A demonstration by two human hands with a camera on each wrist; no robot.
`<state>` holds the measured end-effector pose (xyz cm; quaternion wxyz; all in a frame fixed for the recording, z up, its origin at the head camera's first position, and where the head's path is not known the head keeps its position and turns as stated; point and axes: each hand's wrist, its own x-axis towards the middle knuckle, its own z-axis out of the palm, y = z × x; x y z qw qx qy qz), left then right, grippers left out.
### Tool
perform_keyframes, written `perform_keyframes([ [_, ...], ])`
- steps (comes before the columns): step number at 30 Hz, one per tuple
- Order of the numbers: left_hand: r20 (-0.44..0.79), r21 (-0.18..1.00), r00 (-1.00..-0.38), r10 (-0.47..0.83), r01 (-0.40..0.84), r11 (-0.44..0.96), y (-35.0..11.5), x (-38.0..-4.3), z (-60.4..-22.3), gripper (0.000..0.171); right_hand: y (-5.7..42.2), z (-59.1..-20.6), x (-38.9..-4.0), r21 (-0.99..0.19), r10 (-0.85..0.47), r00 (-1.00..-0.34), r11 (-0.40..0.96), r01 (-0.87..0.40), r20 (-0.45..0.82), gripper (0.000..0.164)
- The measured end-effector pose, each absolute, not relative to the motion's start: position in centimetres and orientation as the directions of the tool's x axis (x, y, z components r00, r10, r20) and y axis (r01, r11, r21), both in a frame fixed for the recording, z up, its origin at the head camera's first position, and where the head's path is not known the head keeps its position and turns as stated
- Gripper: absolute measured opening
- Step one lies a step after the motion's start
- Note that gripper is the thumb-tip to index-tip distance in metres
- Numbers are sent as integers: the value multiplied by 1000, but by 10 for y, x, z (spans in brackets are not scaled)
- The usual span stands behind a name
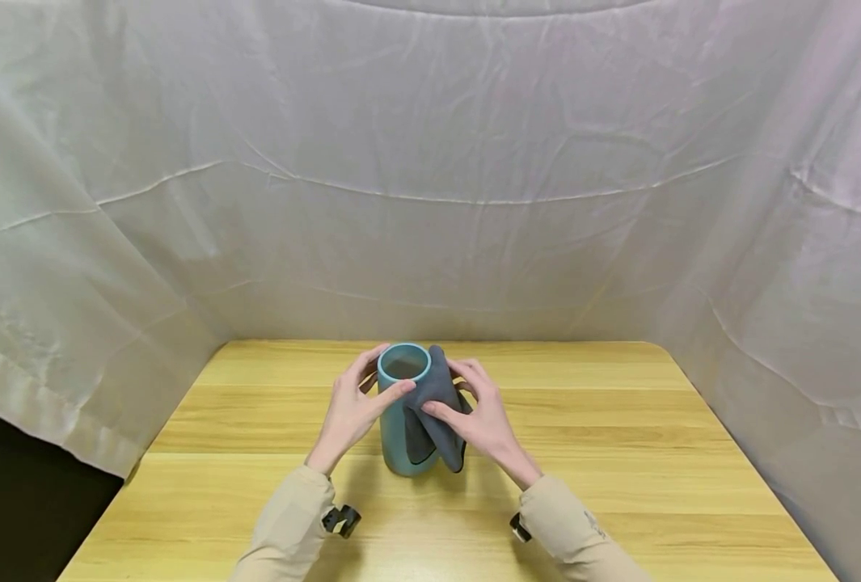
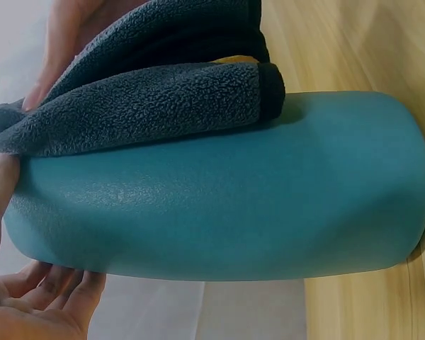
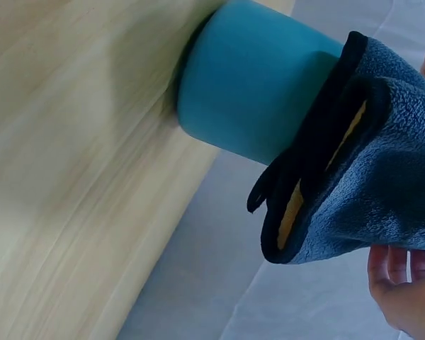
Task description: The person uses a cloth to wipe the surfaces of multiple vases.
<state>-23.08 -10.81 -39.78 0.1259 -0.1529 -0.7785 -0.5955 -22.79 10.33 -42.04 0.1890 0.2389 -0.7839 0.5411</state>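
A tall teal cylindrical vase (image 1: 394, 440) stands upright on the table, its round mouth facing up. My left hand (image 1: 350, 408) grips it near the rim, fingers behind and thumb across the front by the cloth's edge. Draped along the vase's right side is a dark grey fluffy cloth (image 2: 156, 110) with black edging. My right hand (image 1: 487, 416) holds this cloth against the vase, thumb in front and fingers on the far side. In the right wrist view the cloth's folded end shows a strip of yellow lining (image 3: 290, 216).
The light wood table (image 1: 619, 453) extends to both sides of the vase. Pale grey sheeting (image 1: 459, 250) hangs behind it and along both sides. Small black devices sit at both sleeve cuffs.
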Motion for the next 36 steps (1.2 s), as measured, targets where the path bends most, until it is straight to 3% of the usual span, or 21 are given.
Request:
perform_keyframes([
  [19, 366, 893, -926, 96, 378, 246, -109, -229, -396, 59, 108, -421, -227, -775, -212, -831, 299, -557, 515, 53],
  [36, 352, 897, -932, 92, 364, 253, -108, -229, -396, 60, 121, -439, -227, -775, -357, -901, 484, -405, 248, 52],
])
